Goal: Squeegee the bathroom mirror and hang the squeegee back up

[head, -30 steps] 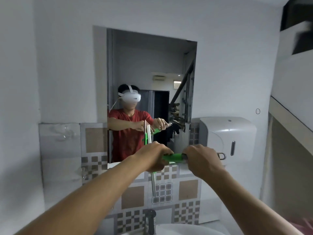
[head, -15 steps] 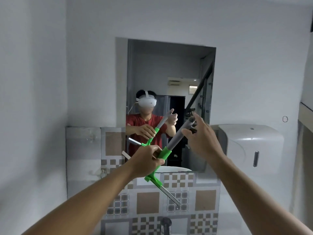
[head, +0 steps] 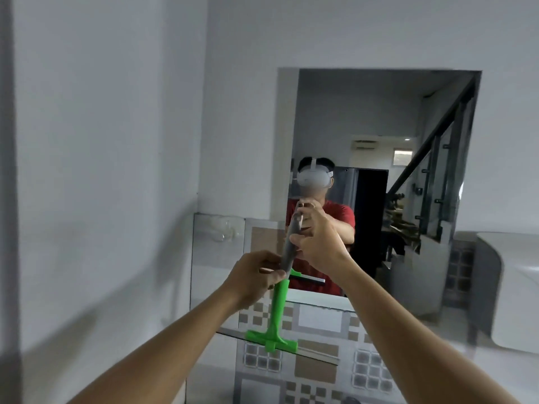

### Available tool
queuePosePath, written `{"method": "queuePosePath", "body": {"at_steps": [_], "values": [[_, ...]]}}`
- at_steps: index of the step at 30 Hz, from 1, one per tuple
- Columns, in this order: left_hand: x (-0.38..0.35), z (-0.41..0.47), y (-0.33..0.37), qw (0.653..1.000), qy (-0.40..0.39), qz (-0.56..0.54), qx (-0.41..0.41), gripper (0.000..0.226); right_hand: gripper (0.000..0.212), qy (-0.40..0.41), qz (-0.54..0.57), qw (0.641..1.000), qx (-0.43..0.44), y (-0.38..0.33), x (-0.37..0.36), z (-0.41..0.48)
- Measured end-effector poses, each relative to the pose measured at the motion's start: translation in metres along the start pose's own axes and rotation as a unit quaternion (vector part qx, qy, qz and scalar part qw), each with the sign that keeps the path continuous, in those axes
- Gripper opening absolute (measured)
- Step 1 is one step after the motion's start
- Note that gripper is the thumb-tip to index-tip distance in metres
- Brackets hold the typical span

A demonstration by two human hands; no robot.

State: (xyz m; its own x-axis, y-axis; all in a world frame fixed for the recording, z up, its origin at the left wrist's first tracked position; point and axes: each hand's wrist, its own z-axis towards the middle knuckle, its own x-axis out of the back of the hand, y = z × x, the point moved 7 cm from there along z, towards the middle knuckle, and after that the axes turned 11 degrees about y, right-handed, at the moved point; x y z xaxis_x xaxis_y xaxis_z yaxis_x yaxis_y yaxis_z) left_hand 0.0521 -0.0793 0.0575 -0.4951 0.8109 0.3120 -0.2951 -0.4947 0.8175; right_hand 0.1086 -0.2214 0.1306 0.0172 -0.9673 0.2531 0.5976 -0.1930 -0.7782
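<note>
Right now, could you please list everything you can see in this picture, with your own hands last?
squeegee: one, green neck and head with a grey handle, held upright, blade end down, in front of the tiled wall.
mirror: one, on the white wall, centre right.
tiled wall: one, grey, brown and white, below the mirror.
dispenser: one, white, right edge.
left hand: one, closed on the squeegee where grey meets green.
right hand: one, closed on the grey handle higher up.

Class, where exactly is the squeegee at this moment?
Centre of the head view: the squeegee is held upright, blade down, in front of the mirror, left hand below right hand.
</note>
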Motion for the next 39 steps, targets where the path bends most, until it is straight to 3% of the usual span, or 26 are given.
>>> {"method": "queuePosePath", "body": {"at_steps": [9,19,29,39], "values": [[0.048,0.012,-0.068,0.99,0.106,-0.056,0.072,0.036,0.052,-0.055,-0.033,0.998,-0.007,0.021,-0.098,0.011],[0.072,0.025,-0.114,0.983,0.175,-0.019,0.054,0.05,0.046,-0.097,-0.017,0.995,-0.012,0.048,-0.168,0.021],[0.071,0.044,-0.143,0.978,0.207,0.006,0.023,0.045,0.049,-0.096,-0.013,0.995,-0.013,0.077,-0.197,0.03],[0.074,0.043,-0.132,0.969,0.24,0.056,0.017,0.051,0.054,-0.112,-0.074,0.991,0.005,0.063,-0.173,0.02]]}}
